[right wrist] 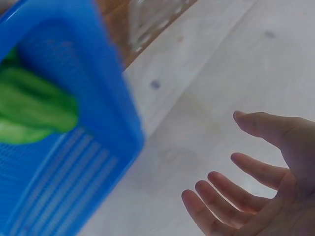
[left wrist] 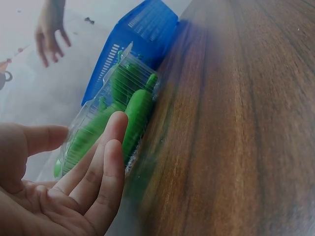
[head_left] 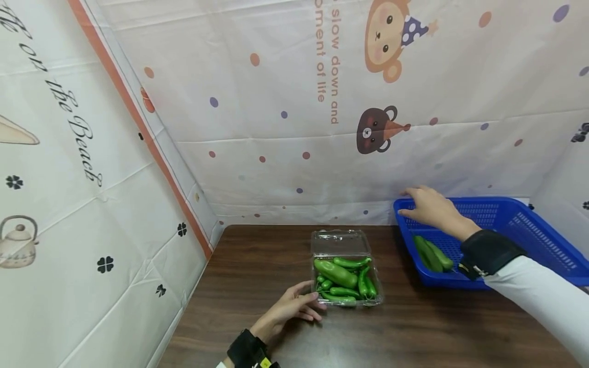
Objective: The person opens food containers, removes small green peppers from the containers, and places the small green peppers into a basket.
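A clear plastic clamshell box (head_left: 380, 296) stands on the table with its lid folded back. Long green chili peppers (head_left: 346, 292) and a thicker, paler green vegetable (head_left: 336, 273) fill it. My left hand (head_left: 294, 305) is at the box's near-left corner, thumb by the rim and fingers loosely extended along the side, as the left wrist view also shows. Above the far-left rim of a blue plastic basket (head_left: 511, 217) hovers my right hand (head_left: 432, 208), fingers spread and nothing in them. Larger green peppers (head_left: 432, 254) lie inside the basket's left end.
The brown wooden table (head_left: 257, 255) meets a printed cloth wall (head_left: 276, 179) behind and another cloth (head_left: 115, 230) on the left. The basket occupies the table's right side, a short gap away from the box.
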Demonstrator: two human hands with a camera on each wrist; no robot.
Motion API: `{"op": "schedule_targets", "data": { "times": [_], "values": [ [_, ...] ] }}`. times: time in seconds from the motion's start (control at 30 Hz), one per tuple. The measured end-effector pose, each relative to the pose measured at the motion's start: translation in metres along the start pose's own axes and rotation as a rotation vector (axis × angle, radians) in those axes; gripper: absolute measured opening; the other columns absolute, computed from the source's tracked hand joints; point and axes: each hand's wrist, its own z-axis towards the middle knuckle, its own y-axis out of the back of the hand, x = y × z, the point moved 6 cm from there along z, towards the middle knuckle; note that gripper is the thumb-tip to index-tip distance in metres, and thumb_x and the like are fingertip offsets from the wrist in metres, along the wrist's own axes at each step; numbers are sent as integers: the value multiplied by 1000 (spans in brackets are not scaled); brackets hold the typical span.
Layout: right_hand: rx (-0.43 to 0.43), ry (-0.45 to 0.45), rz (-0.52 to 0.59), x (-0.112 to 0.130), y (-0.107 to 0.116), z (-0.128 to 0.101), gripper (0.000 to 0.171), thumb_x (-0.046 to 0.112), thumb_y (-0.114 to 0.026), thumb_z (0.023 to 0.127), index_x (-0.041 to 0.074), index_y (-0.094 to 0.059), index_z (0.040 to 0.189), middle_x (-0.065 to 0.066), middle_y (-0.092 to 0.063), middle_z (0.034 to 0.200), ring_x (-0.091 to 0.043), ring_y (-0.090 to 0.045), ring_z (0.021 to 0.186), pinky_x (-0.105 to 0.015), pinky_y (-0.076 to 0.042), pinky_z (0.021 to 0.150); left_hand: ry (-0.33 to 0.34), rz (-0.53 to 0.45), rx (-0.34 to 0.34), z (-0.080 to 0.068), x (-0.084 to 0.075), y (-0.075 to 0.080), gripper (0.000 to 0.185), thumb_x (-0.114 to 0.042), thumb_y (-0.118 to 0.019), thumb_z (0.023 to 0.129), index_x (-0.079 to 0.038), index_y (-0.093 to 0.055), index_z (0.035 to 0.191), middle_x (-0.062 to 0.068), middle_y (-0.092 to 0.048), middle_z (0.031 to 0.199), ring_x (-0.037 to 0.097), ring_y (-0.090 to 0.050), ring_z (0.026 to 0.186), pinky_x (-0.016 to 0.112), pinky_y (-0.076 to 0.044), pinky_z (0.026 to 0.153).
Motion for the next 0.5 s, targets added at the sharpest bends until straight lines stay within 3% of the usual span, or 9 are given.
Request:
{"op": "schedule_targets", "data": {
  "times": [0.33,0.5],
  "values": [
    [-12,92,43,87,-20,11,52,25,-78,91,2,-62,136,-29,-60,133,-45,-61,116,-56,-58,81,-5,-11,-2,0,-2,1,74,-30,-60,105,0,-22,161,21,-76,114,9,-75,74,22,-61,71],
    [48,134,49,116,-41,12,54,26,-81,89,8,-63,136,-23,-61,132,-38,-65,111,-44,-59,71,-1,-12,2,1,-2,0,75,-32,-61,104,-1,-22,161,21,-76,115,9,-75,75,24,-62,73]
  ]
}}
